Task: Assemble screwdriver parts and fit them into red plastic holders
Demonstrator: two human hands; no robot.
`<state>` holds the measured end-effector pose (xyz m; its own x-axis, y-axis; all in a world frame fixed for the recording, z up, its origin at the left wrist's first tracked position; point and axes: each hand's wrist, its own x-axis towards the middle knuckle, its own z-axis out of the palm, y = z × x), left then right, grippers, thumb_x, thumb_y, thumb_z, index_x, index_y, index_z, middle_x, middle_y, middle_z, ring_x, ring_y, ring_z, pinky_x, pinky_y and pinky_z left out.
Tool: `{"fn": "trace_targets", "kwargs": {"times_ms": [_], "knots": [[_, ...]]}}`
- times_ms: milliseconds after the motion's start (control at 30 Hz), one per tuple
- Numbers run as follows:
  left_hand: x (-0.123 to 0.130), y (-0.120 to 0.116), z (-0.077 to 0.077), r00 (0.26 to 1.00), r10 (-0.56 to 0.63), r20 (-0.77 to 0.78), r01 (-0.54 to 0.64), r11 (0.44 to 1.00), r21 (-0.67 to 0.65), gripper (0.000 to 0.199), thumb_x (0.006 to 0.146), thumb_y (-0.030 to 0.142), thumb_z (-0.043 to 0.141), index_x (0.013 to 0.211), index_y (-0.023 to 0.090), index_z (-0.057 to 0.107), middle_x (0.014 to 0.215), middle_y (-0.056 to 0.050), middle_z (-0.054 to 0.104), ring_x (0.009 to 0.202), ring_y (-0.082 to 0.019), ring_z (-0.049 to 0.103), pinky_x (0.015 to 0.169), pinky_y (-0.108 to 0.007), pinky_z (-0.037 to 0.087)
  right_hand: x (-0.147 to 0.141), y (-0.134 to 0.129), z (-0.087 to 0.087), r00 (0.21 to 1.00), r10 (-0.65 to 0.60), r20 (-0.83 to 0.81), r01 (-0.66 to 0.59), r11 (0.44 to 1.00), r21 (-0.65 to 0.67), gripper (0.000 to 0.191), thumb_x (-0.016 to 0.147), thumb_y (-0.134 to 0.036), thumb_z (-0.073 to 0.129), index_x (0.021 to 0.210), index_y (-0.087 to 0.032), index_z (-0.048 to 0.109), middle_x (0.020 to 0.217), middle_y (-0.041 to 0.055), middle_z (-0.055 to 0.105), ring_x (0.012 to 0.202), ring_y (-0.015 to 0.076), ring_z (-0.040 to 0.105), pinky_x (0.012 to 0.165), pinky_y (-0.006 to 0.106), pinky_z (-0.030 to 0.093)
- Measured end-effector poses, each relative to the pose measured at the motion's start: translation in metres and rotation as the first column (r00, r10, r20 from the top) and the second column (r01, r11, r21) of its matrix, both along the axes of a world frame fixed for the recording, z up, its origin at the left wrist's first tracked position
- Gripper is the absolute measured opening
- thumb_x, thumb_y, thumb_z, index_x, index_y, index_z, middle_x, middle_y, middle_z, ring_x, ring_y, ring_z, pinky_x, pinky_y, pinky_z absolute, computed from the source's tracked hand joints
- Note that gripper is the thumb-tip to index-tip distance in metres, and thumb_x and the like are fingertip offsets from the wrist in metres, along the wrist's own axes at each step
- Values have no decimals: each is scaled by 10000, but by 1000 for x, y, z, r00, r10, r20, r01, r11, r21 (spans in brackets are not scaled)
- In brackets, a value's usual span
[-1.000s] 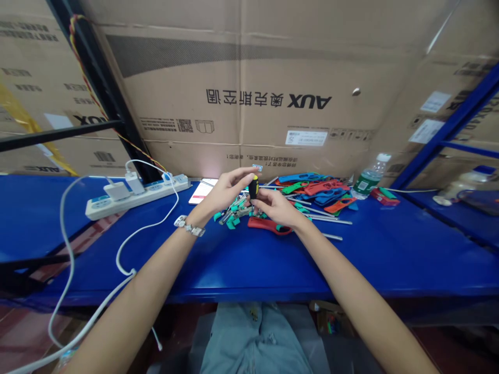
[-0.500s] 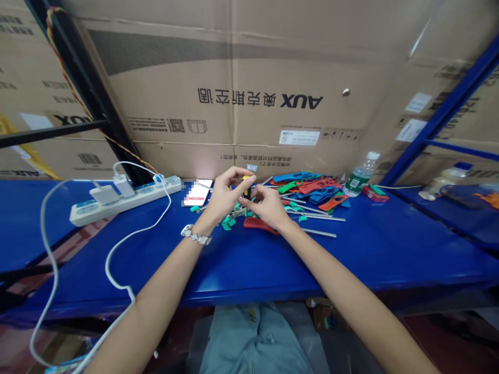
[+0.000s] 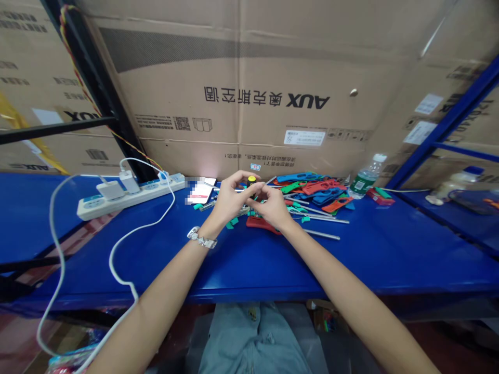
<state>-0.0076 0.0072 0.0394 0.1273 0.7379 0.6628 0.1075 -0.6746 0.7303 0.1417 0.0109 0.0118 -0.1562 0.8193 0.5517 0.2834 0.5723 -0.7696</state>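
My left hand (image 3: 231,200) is closed around a small yellow-and-black screwdriver handle (image 3: 251,180), whose yellow end points up. Touching it at the fingertips, my right hand (image 3: 272,206) is also closed; what its fingers pinch is hidden. Under and behind both hands lie metal rods (image 3: 322,235), small green plastic pieces (image 3: 305,219) and a red plastic handle (image 3: 260,224). Several blue, red, green and orange plastic handles (image 3: 322,186) are heaped to the right of my hands.
A phone (image 3: 202,192) lies left of the pile. Farther left is a white power strip (image 3: 91,209) with plugs and a looping white cable (image 3: 113,257) passing by my left forearm. A water bottle (image 3: 363,179) and a red box (image 3: 380,196) stand right on the blue table (image 3: 351,265).
The yellow-and-black handle now stands more upright between my hands, its yellow end showing on top. The whole view has shifted slightly.
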Motion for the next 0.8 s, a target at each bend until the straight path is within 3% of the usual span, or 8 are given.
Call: {"fn": "trace_targets", "kwargs": {"times_ms": [133,233,300,367,500,567,700,800], "knots": [[-3,-2,0,993,-120,-18,119,992,-37,338,992,464,596,1204,229,714,1114,-89,780,1039,-220,721,915,-378,573,11,4,8,983,184,29,-181,980,-84,418,797,-583,750,748,-186,630,694,10,627,658,160,544,655,306,437],[-5,1,-2,994,-105,-19,105,994,-38,307,990,445,599,1166,224,718,1119,-86,772,1043,-214,712,921,-374,563,17,3,16,952,288,98,-276,953,-126,421,835,-582,716,823,-161,699,765,38,678,718,180,587,709,322,464],[-4,4,-4,999,-33,3,33,999,-13,245,943,417,672,1080,219,717,1067,-75,761,952,-191,704,842,-340,563,16,1,15,949,285,132,-270,955,-124,419,856,-579,693,799,-163,693,756,34,672,710,176,576,705,318,453],[-2,7,-7,998,29,48,-30,999,19,216,887,391,746,1005,220,686,985,-50,734,878,-168,680,784,-314,547,10,0,11,971,201,131,-192,978,-75,399,831,-565,725,772,-176,660,718,12,633,669,159,534,660,300,420],[1,8,-10,995,78,68,-81,996,46,245,853,381,791,965,234,629,950,-29,686,890,-162,654,814,-314,532,-1,4,0,999,46,18,-46,999,3,490,750,-597,788,635,-214,505,609,-28,508,604,134,441,584,279,358],[1,5,-10,996,87,23,-88,995,49,217,914,408,721,1029,240,645,1022,-50,694,973,-182,657,867,-334,532,1,7,0,995,100,1,-100,995,-23,513,761,-631,765,621,-214,501,605,-21,523,612,141,466,600,283,385],[-1,-2,-6,994,30,-102,-23,997,68,297,1040,446,496,1136,244,691,1180,-86,724,1162,-232,635,1033,-422,480,11,7,8,950,307,59,-299,948,-111,440,824,-607,717,778,-172,669,759,32,678,739,187,601,732,324,481],[-1,-2,-5,994,19,-107,-13,999,53,265,1007,446,557,1049,236,712,1109,-78,748,1064,-229,663,978,-415,503,13,2,11,941,314,126,-301,947,-115,408,853,-568,695,755,-174,663,725,30,658,712,184,593,718,328,480]]}}
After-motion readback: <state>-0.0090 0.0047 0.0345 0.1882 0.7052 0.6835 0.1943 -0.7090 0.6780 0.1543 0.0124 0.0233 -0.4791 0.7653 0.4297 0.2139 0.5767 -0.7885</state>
